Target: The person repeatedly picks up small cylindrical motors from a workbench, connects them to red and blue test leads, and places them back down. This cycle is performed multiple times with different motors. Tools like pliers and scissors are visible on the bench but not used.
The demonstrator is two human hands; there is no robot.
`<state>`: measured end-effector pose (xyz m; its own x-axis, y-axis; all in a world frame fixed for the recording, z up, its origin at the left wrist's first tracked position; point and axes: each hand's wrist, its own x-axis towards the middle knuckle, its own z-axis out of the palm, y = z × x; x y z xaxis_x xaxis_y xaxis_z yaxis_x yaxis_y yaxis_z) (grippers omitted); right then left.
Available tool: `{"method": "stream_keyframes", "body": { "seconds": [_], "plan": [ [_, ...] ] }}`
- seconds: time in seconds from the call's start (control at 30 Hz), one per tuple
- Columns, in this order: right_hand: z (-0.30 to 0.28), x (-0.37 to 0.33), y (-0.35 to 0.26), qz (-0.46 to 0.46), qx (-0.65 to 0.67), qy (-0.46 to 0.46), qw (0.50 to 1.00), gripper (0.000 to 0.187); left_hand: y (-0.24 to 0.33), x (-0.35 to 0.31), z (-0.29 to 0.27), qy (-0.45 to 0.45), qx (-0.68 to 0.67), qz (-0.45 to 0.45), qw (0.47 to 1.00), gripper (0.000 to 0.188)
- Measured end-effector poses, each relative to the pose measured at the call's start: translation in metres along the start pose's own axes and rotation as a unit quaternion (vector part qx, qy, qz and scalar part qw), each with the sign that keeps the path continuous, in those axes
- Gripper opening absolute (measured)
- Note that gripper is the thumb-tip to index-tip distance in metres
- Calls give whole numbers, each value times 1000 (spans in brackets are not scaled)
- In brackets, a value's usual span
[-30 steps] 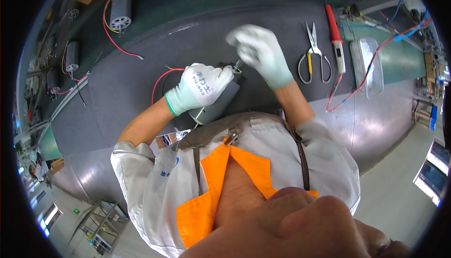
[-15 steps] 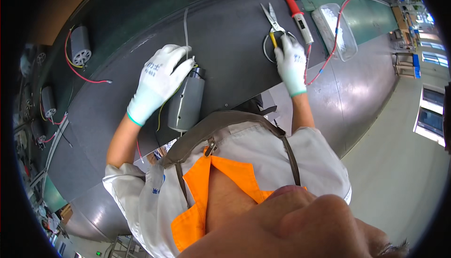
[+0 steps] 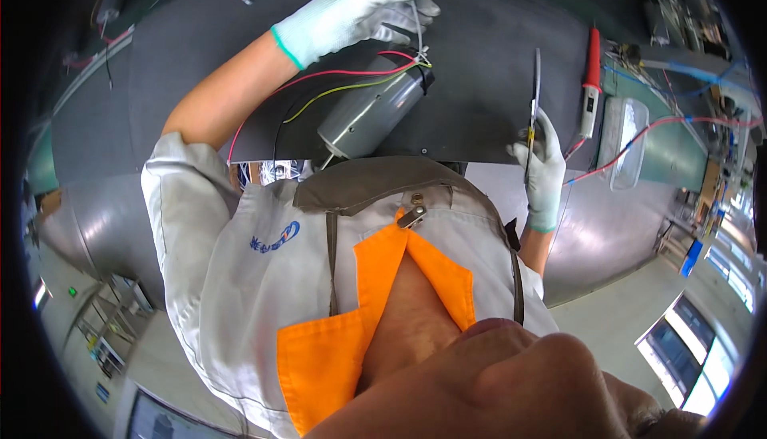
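Scissors [image 3: 536, 87] stand in our gloved right hand [image 3: 545, 163], its fingers wrapped about the handles; we see the blades nearly edge-on, pointing away from us, and cannot tell how far apart they are. Our gloved left hand [image 3: 371, 15] is raised with its fingers partly bent around a thin pale strip [image 3: 417, 30]; whether they pinch it, we cannot tell. Just below that hand, the grey motor [image 3: 375, 111] lies slantwise on the dark bench [image 3: 479, 79], close to the edge by our body, its shaft end toward us. The strip reaches down to the motor's far end, where a red wire [image 3: 343, 72] and a yellow-green wire [image 3: 319, 93] meet. To our right lie a red-and-white tool [image 3: 591, 79] and, beside it, a clear plastic tray [image 3: 641, 119].
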<state>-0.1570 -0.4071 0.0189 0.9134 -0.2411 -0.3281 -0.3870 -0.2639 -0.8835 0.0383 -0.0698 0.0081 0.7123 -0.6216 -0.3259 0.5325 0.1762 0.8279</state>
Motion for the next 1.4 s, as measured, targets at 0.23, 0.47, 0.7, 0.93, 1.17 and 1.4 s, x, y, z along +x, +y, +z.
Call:
{"method": "stream_keyframes", "body": {
  "seconds": [0.23,0.47,0.7,0.93,1.17,1.4],
  "plan": [
    [45,57,-64,-231,-283,-278,888,72,0,-1,5,14,10,19,1000,40],
    [58,46,-92,-311,-504,-212,778,66,6,-6,6,33,-27,26,999,35],
    [28,57,-63,-240,-548,-92,796,54,48,-166,-40,-89,338,170,921,44],
    [54,56,-62,-19,-221,-250,942,36,-18,-228,-16,143,555,166,803,77],
    [132,70,-59,157,166,-433,872,55,-99,-118,29,239,488,363,757,61],
    [169,169,-126,-166,267,-218,924,52,22,43,-54,428,242,301,817,83]
  ]
}}
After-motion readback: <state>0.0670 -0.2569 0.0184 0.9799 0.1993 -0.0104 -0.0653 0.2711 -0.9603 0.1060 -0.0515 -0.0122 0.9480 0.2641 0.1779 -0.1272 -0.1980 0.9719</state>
